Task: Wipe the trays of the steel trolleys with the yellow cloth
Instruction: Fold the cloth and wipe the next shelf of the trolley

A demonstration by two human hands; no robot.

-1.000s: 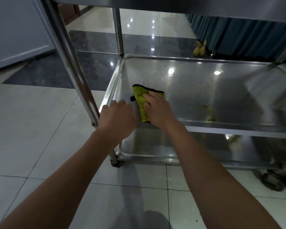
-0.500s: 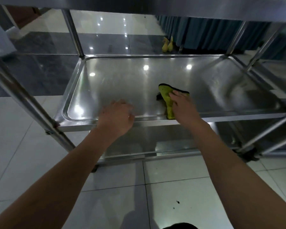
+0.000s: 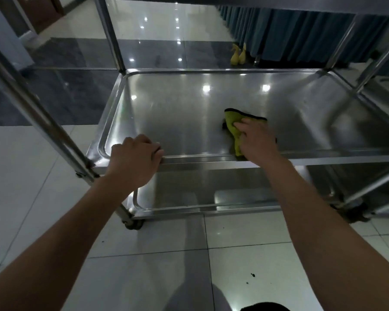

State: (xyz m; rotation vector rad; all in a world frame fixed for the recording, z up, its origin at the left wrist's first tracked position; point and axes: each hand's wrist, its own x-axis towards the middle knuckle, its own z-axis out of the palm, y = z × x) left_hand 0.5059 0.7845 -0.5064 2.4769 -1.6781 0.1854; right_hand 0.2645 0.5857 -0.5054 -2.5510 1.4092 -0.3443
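The steel trolley's middle tray (image 3: 177, 113) lies in front of me, shiny and bare. A yellow cloth (image 3: 232, 121) with a dark edge sits bunched on the tray near its front rim, right of centre. My right hand (image 3: 256, 140) presses down on the cloth with its fingers spread over it. My left hand (image 3: 133, 158) grips the tray's front rim near the left corner, fingers curled over the edge. Below is the lower tray (image 3: 234, 196), partly hidden by the middle one.
The top shelf (image 3: 279, 3) overhangs the tray. A slanted steel post (image 3: 43, 122) stands at the left, a caster (image 3: 133, 224) below it. Another trolley (image 3: 386, 90) adjoins on the right. Two yellow objects (image 3: 238, 56) and a blue curtain (image 3: 301, 30) lie beyond.
My right hand has slid the cloth from the tray's left side to right of centre. My left hand has shifted rightward along the front rim, away from the corner post.
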